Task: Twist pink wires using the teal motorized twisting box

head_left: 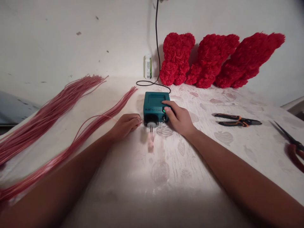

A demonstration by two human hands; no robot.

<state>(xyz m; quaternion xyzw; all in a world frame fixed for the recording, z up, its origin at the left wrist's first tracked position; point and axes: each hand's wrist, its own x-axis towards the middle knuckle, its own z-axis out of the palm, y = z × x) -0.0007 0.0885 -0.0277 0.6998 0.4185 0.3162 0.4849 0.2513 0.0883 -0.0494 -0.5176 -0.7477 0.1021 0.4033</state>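
A small teal box-shaped machine [157, 100] stands on the table, with a green-lit switch [163, 110] on its front. From its pale round hub [151, 124], metal prongs point toward me, and a blurred pinkish piece [150, 143] shows at their end. My left hand [127, 125] is closed, thumb against fingers, on a thin pink wire [95, 116] just left of the hub. The wire trails back to a narrow bundle of pink wires [95, 128]. My right hand [179, 118] grips the machine's right front corner, index finger on top and thumb at the switch.
A thicker pink wire bundle [52, 109] lies far left. Behind the machine are a black cable [157, 34], a white-green bottle [147, 67] and three red rose-covered figures [177, 58] by the wall. Orange-black pliers [237, 120] and scissors [293, 142] lie right.
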